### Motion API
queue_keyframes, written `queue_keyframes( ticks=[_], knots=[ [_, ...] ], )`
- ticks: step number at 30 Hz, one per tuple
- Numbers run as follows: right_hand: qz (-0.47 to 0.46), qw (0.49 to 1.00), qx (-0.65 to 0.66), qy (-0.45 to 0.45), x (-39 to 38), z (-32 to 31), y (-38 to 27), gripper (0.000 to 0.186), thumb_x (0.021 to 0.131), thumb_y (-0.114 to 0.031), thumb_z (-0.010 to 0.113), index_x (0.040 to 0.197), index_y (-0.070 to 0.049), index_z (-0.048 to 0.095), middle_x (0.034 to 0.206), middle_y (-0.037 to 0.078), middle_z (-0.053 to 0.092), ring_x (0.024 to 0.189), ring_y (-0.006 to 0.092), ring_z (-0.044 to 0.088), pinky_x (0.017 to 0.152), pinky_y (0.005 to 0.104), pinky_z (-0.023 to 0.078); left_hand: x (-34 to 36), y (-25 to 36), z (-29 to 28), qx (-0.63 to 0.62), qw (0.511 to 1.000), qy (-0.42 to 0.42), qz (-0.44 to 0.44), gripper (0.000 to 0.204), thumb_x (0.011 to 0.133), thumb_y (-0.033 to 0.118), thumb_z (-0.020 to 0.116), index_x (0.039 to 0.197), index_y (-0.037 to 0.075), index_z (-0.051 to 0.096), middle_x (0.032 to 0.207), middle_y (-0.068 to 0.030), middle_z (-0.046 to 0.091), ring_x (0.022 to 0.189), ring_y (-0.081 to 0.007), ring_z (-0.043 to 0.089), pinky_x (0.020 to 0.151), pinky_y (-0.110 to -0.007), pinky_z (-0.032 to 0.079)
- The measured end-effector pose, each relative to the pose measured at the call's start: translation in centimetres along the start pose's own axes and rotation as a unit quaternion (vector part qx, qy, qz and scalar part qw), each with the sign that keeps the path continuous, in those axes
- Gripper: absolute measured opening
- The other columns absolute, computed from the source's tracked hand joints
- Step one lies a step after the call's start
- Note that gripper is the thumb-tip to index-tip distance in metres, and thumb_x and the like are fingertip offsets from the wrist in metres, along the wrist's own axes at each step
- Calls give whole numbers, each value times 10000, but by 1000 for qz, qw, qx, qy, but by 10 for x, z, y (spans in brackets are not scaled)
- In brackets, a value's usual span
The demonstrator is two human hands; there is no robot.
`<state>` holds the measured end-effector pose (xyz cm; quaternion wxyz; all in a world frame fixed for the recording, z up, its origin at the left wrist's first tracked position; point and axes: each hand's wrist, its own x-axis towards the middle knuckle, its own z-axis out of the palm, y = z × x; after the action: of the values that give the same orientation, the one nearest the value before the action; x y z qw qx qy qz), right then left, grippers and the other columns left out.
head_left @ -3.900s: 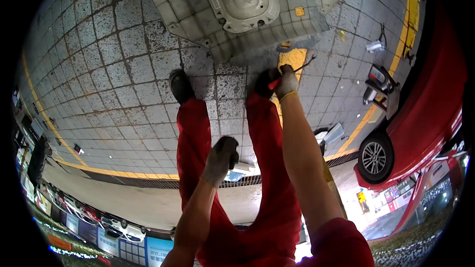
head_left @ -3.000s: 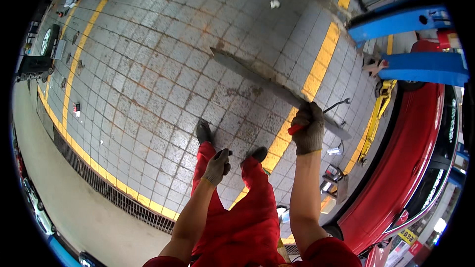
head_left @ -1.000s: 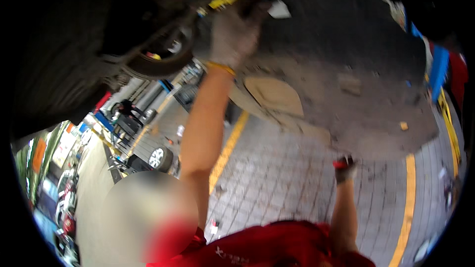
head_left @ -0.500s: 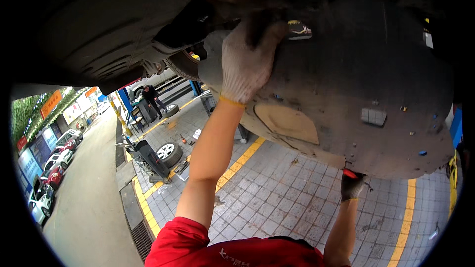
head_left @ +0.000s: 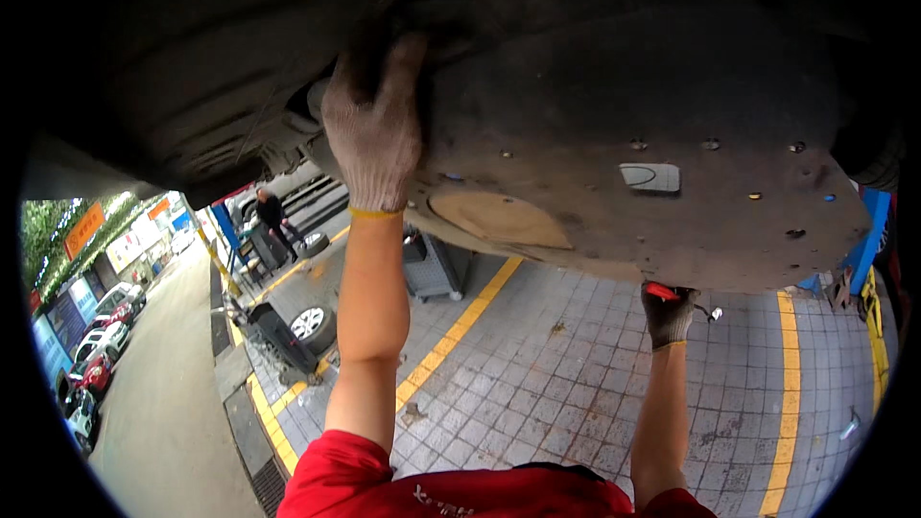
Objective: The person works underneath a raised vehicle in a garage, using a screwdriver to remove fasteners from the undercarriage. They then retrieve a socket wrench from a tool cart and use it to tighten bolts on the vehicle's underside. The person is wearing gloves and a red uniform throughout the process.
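Observation:
Overhead, a large dark grey underbody shield of a raised car spans the upper right. It has an oval tan patch, small holes and a bright rectangular opening. My left hand, in a whitish knit glove, reaches up to the shield's left edge. Its thumb lies by the panel, while the fingers go into deep shadow. My right hand, in a soiled dark glove, is closed around a red-handled tool just under the shield's near edge. The tool's kind is unclear. A small shiny piece shows beside that hand.
Grey paving with yellow lines lies below. A grey cabinet, a black machine and a loose wheel stand left. Farther off are a person in dark clothes and parked cars. A blue lift post rises right.
The shield sits differently in view, its near edge higher. My left hand appears farther left, away from the shield's bright slot; my right hand appears slightly higher and left, still holding the red-handled tool.

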<state>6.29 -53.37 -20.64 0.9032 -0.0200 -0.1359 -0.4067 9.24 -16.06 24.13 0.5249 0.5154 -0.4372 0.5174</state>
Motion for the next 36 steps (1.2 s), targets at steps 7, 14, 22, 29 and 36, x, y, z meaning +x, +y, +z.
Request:
queue_keyframes(
  ticks=[7,14,22,29,36],
  knots=[
    [-71,994,-15,76,1,-51,10,426,1056,-465,624,1282,-104,635,1297,56,635,1146,277,615,1031,510,537,-27,3,13,-32,996,-64,-43,438,1019,315,718,1282,-34,690,1229,-161,736,1130,-231,666,1023,-340,485],
    [-39,988,-35,148,-26,-67,43,373,1089,-451,567,1210,-109,653,1132,66,641,1009,258,625,893,517,581,-86,-20,36,40,981,-187,10,236,964,174,756,1111,-7,722,989,-185,763,880,-280,735,824,-374,557],
    [55,964,-33,256,-76,10,88,440,1149,-444,361,1258,-71,567,1129,135,646,1003,331,638,907,559,577,-151,-42,68,17,977,-212,-33,174,949,158,768,1055,23,738,915,-167,759,793,-295,737,749,-389,570],
    [96,989,27,110,-97,31,126,198,1044,-208,603,1147,-41,619,1073,133,655,976,310,661,892,492,606,-136,-49,55,70,984,-162,33,171,984,154,743,1077,10,747,964,-189,759,914,-300,752,831,-389,567],
    [90,970,-41,222,-99,75,135,375,1135,-371,491,1194,-5,550,1082,161,609,988,346,644,924,524,620,-121,-38,69,95,984,-149,-1,364,990,281,749,1221,0,747,1177,-141,781,1073,-244,720,987,-362,516]
  ],
)
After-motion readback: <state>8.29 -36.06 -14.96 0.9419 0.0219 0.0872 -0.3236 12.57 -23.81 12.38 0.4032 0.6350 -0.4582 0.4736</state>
